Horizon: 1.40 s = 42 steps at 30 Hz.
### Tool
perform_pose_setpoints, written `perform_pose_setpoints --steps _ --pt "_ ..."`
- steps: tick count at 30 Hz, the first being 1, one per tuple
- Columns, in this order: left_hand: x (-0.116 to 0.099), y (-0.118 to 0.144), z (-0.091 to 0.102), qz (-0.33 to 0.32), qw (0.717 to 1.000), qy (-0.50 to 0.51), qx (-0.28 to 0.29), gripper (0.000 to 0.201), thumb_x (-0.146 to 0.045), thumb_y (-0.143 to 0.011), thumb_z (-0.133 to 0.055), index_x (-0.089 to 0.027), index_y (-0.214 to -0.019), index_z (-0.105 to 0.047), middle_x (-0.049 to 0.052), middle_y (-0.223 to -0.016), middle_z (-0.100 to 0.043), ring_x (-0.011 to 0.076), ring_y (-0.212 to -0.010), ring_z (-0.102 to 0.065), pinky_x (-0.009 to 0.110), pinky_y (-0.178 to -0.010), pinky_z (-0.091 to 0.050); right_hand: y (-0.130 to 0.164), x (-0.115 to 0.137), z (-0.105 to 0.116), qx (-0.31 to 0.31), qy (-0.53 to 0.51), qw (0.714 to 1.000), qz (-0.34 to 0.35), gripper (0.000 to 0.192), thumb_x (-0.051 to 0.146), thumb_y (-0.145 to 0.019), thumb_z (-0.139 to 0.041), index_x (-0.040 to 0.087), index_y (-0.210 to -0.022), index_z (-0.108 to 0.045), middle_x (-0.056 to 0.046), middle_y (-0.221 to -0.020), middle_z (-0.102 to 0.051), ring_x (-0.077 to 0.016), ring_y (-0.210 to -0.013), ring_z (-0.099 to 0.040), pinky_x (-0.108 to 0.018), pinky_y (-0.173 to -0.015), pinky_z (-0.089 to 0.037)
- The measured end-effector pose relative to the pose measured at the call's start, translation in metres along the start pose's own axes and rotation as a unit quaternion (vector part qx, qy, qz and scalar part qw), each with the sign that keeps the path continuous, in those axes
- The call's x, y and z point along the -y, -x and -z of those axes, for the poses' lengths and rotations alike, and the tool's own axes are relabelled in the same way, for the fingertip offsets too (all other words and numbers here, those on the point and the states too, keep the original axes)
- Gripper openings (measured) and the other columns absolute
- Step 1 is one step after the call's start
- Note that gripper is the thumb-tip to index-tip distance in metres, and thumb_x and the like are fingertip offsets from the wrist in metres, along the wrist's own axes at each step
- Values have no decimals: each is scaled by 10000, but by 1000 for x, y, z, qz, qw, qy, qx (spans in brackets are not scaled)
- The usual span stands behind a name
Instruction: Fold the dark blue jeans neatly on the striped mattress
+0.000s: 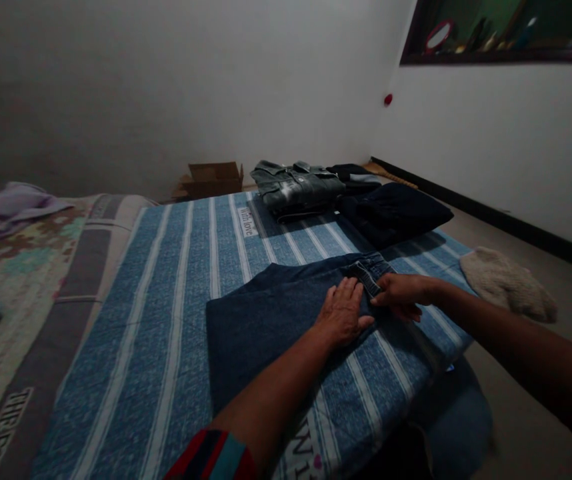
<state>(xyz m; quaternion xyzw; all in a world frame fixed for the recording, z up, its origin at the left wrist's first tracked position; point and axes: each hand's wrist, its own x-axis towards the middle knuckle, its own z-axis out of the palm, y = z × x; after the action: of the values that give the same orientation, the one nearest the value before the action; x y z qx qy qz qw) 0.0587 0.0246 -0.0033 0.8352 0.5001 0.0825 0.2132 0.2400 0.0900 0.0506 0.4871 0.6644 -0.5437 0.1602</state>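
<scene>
A pair of dark blue jeans [266,313] lies folded on a blue striped bed cover [166,267]. My left hand [341,312] rests flat, fingers together, on the jeans near the waistband. My right hand [402,293] pinches the waistband edge at the jeans' right side, just beside the left hand.
A folded grey denim jacket [296,187] and a dark folded garment [393,212] lie at the far end of the bed. A cardboard box [213,179] stands by the wall. A beige cloth [509,283] lies on the floor to the right. Crumpled clothes [11,207] sit at the left.
</scene>
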Motion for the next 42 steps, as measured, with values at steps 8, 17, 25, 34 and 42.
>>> perform_pose_setpoints --steps 8,17,25,34,42 --pt "-2 0 3 12 1000 -7 -9 796 -492 -856 -552 -126 -1474 -208 146 -1578 -137 285 -1451 -74 454 -1171 -138 -3 1 -25 -189 -3 982 -24 82 245 -837 -553 194 -811 -494 53 -394 -522 -139 -318 -509 -203 -315 -352" --pt "0 -2 0 10 1000 -13 -8 833 -536 -846 -547 -123 -1479 -197 141 -1578 -137 295 -1449 -74 464 -1168 -138 0 -2 -33 -346 167 923 4 122 302 -787 -605 184 -761 -584 -37 -716 -662 -167 -646 -644 -223 -518 -376" --pt "0 -2 0 13 1000 -25 4 838 -565 -854 -512 -128 -1485 -175 143 -1581 -119 292 -1452 -50 477 -1164 -140 3 -2 -34 -344 195 919 1 255 445 -820 -576 192 -792 -598 -18 -672 -658 -145 -586 -601 -234 -533 -341" --pt "3 -3 -4 19 999 -46 2 861 -636 -853 -433 -128 -1490 -157 141 -1582 -116 291 -1454 -18 483 -1158 -118 -1 -7 -46 -405 231 884 -46 254 457 -840 -552 205 -877 -551 -67 -843 -682 -205 -798 -627 -249 -559 -293" --pt "1 -3 -1 28 998 -47 11 890 -637 -839 -454 -113 -1491 -152 151 -1581 -101 293 -1453 -29 482 -1157 -124 -2 -8 -49 -411 278 865 -75 315 516 -891 -463 218 -958 -540 -87 -859 -690 -231 -806 -652 -261 -560 -295"
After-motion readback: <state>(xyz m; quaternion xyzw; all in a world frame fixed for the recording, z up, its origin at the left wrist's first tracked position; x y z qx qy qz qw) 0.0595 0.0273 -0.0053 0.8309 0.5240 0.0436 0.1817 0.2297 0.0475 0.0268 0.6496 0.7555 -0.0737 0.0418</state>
